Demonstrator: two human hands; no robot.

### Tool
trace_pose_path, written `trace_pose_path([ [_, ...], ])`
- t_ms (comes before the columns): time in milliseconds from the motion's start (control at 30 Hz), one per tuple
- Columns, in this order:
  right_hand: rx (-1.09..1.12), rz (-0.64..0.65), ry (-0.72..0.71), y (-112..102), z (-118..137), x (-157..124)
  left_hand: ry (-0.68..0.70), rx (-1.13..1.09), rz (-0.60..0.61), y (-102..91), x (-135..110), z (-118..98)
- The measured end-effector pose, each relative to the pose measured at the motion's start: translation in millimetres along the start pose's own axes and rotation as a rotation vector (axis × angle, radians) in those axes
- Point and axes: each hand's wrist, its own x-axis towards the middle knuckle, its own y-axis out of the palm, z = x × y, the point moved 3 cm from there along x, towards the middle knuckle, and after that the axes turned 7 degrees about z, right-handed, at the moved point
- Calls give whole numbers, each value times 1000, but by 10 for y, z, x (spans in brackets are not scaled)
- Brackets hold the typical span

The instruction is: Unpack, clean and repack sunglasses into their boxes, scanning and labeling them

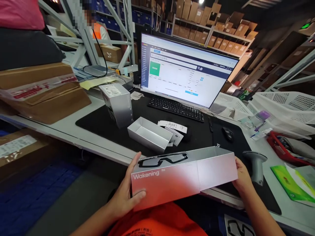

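Low in front of me lies a long gift-style box with a pink-red sleeve (167, 186), printed "Wakening" and a picture of dark glasses. My left hand (126, 193) grips the sleeve's left end, thumb on the front face. From its right end sticks out an open-topped inner tray (218, 172), and my right hand (242, 175) holds that tray's far end, fingers partly hidden behind it. Just beyond, a silver box half (141, 139) rests open side up on the black mat. Paper labels (173, 126) lie beside it, and an upright silver box (120, 105) stands to its left.
A monitor (182, 72) and keyboard (176, 108) sit behind the boxes. To the right are a mouse (227, 133), a grey scanner (257, 168) and a green packet (292, 183). Cardboard boxes (41, 95) are stacked left. A person in an orange vest (97, 31) is in the background.
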Motion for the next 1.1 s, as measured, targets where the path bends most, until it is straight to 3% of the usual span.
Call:
trace_pose_path([
  [100, -102, 73, -8, -75, 267, 245, 162, 116, -15, -62, 9, -126],
  [200, -292, -13, -192, 66, 765, 530, 365, 364, 6, -57, 9, -180],
  [267, -521, 85, -312, 455, 1082, 676, 462, 493, 61, -15, 14, -144],
  [333, -802, 301, -402, 1030, 1271, 760, 498, 552, 85, 23, 31, -80],
  [400, -1061, 483, -496, 1626, 1312, 795, 484, 586, 68, 46, 58, -27],
  [467, -1283, 548, -535, 2105, 1239, 831, 457, 606, 28, 53, 84, -14],
  [533, -1401, 547, -538, 2419, 1131, 874, 423, 605, -10, 43, 107, -39],
  [633, -1419, 522, -503, 2616, 1038, 931, 356, 583, -2, 12, 140, -99],
  [733, -1388, 492, -448, 2549, 1137, 959, 283, 571, 45, -38, 169, -108],
  [800, -1354, 457, -413, 2347, 1319, 946, 238, 570, 63, -82, 179, -71],
  [900, -1189, 409, -356, 1806, 1658, 845, 212, 579, 71, -141, 179, 6],
  [967, -942, 391, -324, 1363, 1828, 719, 218, 581, 62, -174, 184, 43],
  [1033, -843, 445, -305, 996, 1862, 566, 237, 576, 54, -198, 206, 57],
  [1100, -861, 567, -262, 781, 1740, 416, 261, 566, 57, -215, 245, 55],
])
